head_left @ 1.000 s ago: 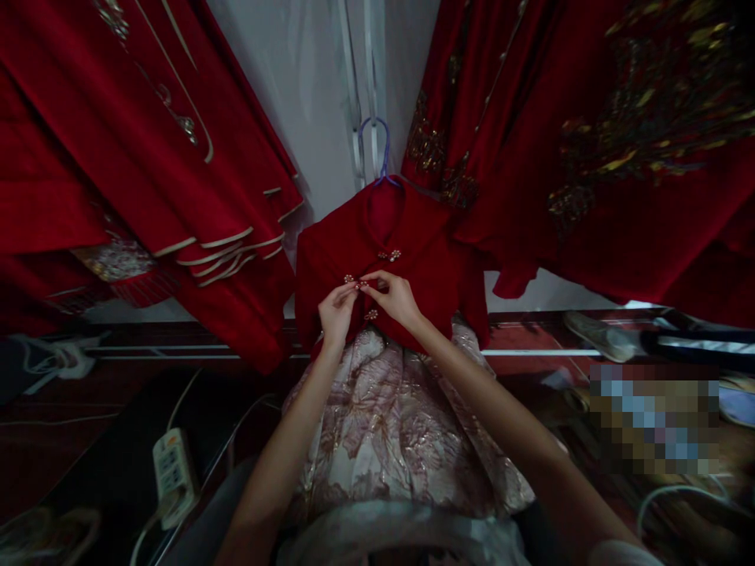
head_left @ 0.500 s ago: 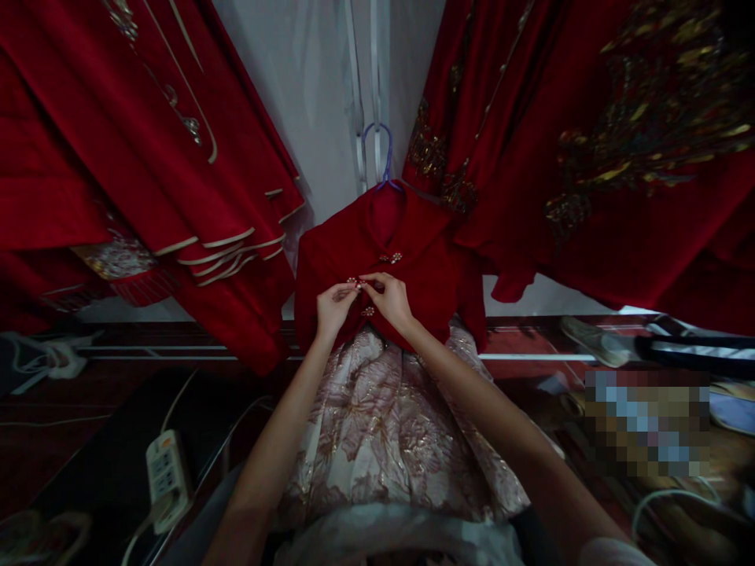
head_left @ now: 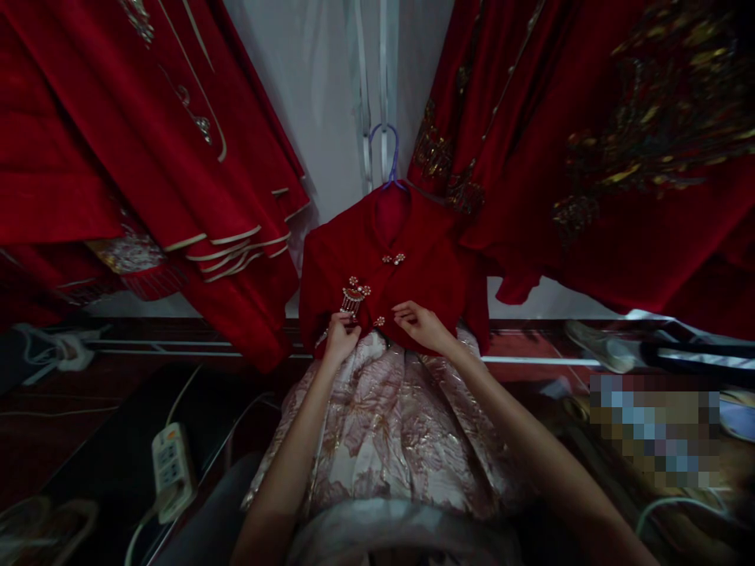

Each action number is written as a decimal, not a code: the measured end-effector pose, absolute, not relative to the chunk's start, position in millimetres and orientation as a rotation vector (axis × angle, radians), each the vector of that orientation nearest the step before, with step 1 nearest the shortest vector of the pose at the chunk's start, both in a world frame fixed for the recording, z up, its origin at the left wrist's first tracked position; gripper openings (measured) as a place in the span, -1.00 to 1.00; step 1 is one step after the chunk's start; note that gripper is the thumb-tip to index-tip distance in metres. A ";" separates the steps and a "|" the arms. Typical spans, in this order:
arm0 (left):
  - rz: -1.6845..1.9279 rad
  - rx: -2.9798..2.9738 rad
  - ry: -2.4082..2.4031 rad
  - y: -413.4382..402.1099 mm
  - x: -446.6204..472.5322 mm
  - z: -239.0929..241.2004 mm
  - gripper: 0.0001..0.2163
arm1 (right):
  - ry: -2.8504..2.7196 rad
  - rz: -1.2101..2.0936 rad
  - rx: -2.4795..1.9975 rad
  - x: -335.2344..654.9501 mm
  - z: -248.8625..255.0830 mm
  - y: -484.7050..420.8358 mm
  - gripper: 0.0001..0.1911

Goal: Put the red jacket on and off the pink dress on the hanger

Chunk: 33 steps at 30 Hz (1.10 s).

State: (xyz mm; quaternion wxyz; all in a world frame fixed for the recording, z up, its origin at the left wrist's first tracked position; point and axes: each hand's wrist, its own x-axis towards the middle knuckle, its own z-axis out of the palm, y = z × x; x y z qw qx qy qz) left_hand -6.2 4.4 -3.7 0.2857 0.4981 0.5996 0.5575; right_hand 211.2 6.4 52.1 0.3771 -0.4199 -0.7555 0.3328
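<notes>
A short red jacket (head_left: 436, 275) hangs on a purple hanger (head_left: 394, 161), above a pale pink-and-gold patterned skirt (head_left: 366, 440). At the jacket's lower left front, my left hand (head_left: 342, 338) has its fingers closed at the hem, just below a beaded tassel ornament (head_left: 352, 297). What lies between those fingertips is partly hidden. My right hand (head_left: 421, 324) is over the lower right front with fingers loosely apart and nothing in them. Close to its fingertips is the lower flower clasp (head_left: 379, 321); another flower clasp (head_left: 394, 259) sits near the collar.
Red garments (head_left: 236, 141) hang at the left, and gold-embroidered red ones (head_left: 637, 228) at the right. A power strip (head_left: 172, 468) with a cable rests at lower left. A person's shoe (head_left: 602, 346) shows at the right, by a white floor rail (head_left: 536, 362).
My hands have parted from the middle ornament. The left moved down to the hem, the right moved right and down. The tassel ornament now shows fully.
</notes>
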 end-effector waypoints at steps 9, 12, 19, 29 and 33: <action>1.715 1.252 1.422 -34.6 26.8 -9.4 -0.63 | -2.005 0.532 -1.135 189.2 21.6 2.4 -0.79; 1.706 1.243 1.378 -35.2 26.3 -10.2 -0.68 | -1.934 0.632 -1.031 190.7 27.0 -0.5 -0.80; 1.617 1.306 1.259 -36.9 26.1 -1.4 -0.78 | -1.724 0.939 -0.907 183.7 18.2 2.7 -0.70; 1.604 1.336 1.229 -40.1 28.0 -0.5 -0.78 | -1.538 1.255 -0.898 189.0 32.8 7.8 -0.60; 1.602 1.334 1.227 -39.8 27.6 -0.9 -0.76 | -1.655 1.160 -0.872 187.4 42.4 -0.9 -0.67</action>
